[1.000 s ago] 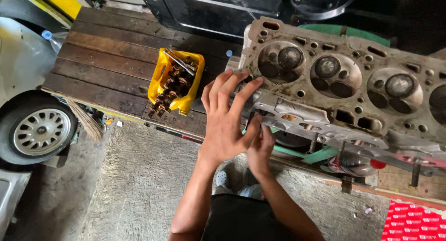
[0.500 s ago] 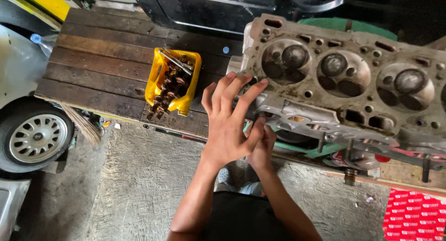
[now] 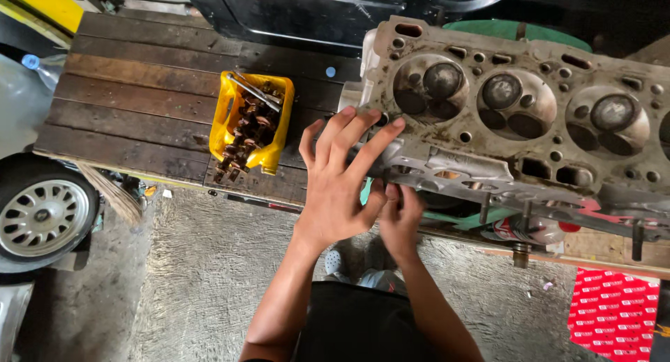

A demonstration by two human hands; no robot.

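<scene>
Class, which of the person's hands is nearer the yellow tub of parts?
Left. The left hand lies just right of the yellow tub; the right hand sits farther right, under the cylinder head's edge.

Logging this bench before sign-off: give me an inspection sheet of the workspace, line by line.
Surface: dark wooden plank bench, worn and stained.
Job's things: grimy cylinder head lying on the bench, combustion chambers facing up.
Clutter: yellow plastic tub of rusty small parts; red-capped bottle under the head.
Grippers: left hand spread on the head's near corner; right hand below its edge, holding nothing visible.
Cables: nothing seen.
Surroundings: car wheel, concrete floor, red printed box.
</scene>
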